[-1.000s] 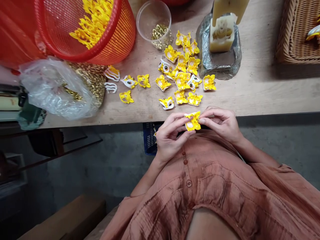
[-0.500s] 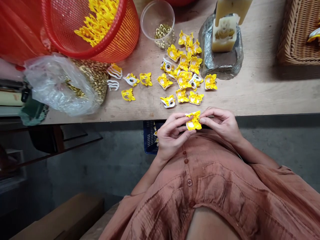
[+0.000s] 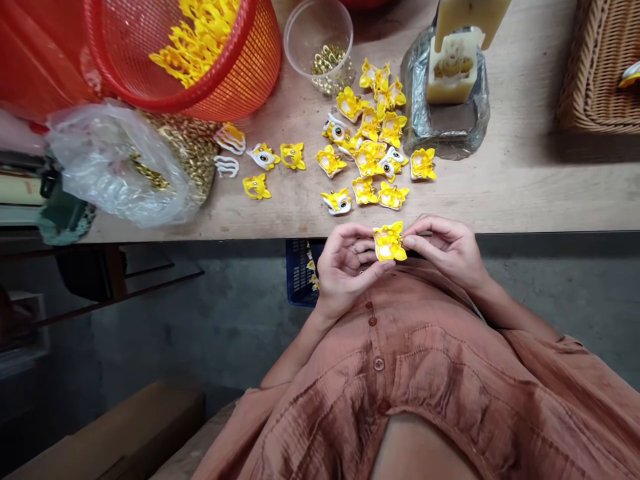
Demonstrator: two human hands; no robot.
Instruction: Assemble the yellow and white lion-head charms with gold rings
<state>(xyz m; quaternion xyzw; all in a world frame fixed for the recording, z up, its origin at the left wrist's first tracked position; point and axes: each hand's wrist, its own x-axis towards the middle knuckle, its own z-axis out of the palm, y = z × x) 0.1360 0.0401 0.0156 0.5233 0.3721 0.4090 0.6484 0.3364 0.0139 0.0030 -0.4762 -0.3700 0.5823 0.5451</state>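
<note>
In the head view, we hold a small yellow-and-white animal-head piece with pointed ears [image 3: 390, 241] just off the near edge of the pale wood-look table [image 3: 520, 173], in front of the terracotta buttoned shirt [image 3: 425, 347]. Its hollow back faces up and its ears point right. Our left hand [image 3: 345, 267] grasps it from the left, fingers at the far side and thumb at the near side, with a ring on one finger. Our right hand [image 3: 445, 250] pinches it at the right edge, between the ears, where a tiny gold-coloured part shows, too small to make out.

On the table, just beyond our hands, we see a loose cluster of similar yellow-and-white pieces [image 3: 370, 157], most with hollow backs up and a few showing a round eye. To its left lie white wavy strips [image 3: 227, 166] and a yellow open frame [image 3: 257, 187]. Farther left are a crumpled clear plastic bag [image 3: 90, 167] and many small gold-coloured parts [image 3: 185, 143]. At the far left stands a red mesh basket [image 3: 240, 87] with yellow parts [image 3: 200, 40] inside.

Beyond the cluster sits a clear plastic cup [image 3: 306, 40] of gold-coloured loops [image 3: 333, 63]; right of it, a cream block fixture [image 3: 453, 73]. A brown wicker basket [image 3: 573, 93] stands at the far right. Below the table's near edge, left of our hands, is a blue plastic crate [image 3: 297, 267].
</note>
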